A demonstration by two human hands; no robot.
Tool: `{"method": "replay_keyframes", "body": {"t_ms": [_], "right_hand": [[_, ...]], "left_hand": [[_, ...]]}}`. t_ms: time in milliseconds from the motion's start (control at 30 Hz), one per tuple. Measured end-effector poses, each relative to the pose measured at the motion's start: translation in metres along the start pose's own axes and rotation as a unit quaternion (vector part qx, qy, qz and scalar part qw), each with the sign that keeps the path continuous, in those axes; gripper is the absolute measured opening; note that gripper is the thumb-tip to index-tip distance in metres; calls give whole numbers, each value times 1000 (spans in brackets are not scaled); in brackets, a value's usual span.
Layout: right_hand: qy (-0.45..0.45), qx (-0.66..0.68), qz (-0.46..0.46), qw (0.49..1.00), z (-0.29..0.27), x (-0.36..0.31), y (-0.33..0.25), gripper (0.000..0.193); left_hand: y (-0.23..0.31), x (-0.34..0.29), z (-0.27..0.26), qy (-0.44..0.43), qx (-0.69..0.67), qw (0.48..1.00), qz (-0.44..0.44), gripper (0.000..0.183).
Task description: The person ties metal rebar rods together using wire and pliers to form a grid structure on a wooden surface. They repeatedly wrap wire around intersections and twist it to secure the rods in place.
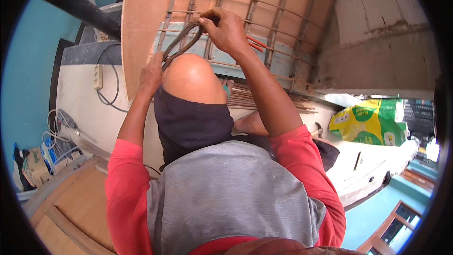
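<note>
Between my hands stretches a bent bundle of dark wire [193, 42], forming a narrow loop above my raised knee. My left hand [151, 73] is closed around its lower end, beside the knee. At the upper end, my right hand [226, 30] pinches the bend between thumb and fingers. Red handles [255, 43], looking like those of pliers or pincers, stick out beyond my right wrist; whether that hand also holds them I cannot tell. Behind the hands is a grid of rusty steel bars [255, 2], crossing over a brown board.
Loose steel rods [269, 98] lie on the floor beside my foot. A hammer [319, 130] and a green and yellow sack [368, 122] are at the right. To the left are a brown panel [141, 23] and a power strip [98, 76] with its cable. A concrete block wall [377, 61] rises at the right.
</note>
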State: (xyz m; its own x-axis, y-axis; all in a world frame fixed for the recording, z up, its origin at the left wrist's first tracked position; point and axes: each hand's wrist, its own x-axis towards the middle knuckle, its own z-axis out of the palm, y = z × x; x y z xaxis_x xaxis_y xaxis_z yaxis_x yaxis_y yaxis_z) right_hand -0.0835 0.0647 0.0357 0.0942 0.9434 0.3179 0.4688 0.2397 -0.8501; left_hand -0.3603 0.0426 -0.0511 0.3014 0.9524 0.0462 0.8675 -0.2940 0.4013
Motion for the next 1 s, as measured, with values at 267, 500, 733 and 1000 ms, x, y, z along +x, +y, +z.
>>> {"method": "replay_keyframes", "body": {"t_ms": [267, 500, 733, 1000], "right_hand": [[-31, 83, 218, 972, -42, -45, 63, 25], [158, 406, 345, 832, -108, -75, 96, 24], [371, 543, 215, 722, -225, -103, 113, 17], [514, 392, 20, 763, -348, -136, 51, 21]], "left_hand": [[-39, 21, 41, -42, -47, 989, 131, 44], [29, 53, 36, -119, -114, 967, 192, 46], [48, 77, 41, -180, 0, 969, 171, 52], [14, 102, 72, -127, 16, 990, 60, 43]]}}
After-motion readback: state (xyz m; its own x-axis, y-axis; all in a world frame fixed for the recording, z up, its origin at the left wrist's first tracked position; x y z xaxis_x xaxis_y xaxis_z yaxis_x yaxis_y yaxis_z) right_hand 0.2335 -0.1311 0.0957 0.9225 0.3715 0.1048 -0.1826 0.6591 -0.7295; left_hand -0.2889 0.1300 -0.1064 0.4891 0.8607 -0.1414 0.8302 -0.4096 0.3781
